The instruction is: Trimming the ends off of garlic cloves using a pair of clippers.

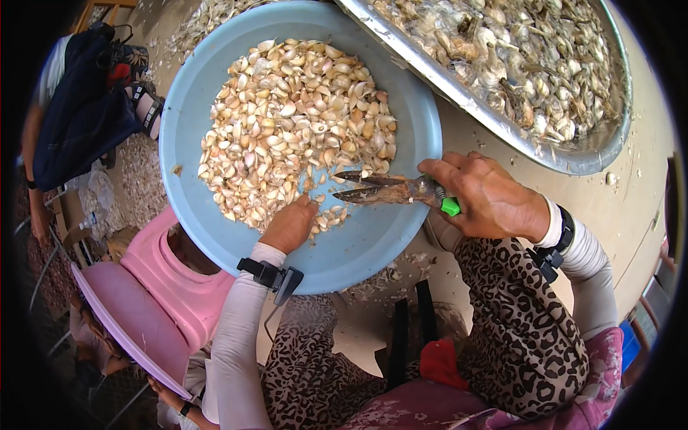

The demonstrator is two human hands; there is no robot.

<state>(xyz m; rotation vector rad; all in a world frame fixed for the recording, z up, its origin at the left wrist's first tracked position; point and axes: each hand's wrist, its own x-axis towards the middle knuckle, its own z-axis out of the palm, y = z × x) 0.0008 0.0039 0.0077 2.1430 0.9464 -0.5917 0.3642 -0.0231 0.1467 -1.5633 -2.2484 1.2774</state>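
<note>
A wide light-blue basin [183,93] in front of me holds a heap of loose garlic cloves [287,122]. My right hand [494,195] grips a pair of shears [387,190] with a green handle end over the basin's right rim. The shears' dark, dirt-caked blades point left and stand apart above the cloves. My left hand [290,226] is over the basin's near side, at the lower edge of the heap, with its fingers curled together. Anything between those fingertips is hidden. A few cloves lie just right of it, near the blade tips.
A large metal pan [530,154] of unpeeled garlic bulbs stands at the far right, close against the basin. A pink plastic stool [154,251] is at my left. Another person [86,115] sits at the far left. Garlic skins [373,283] litter the floor.
</note>
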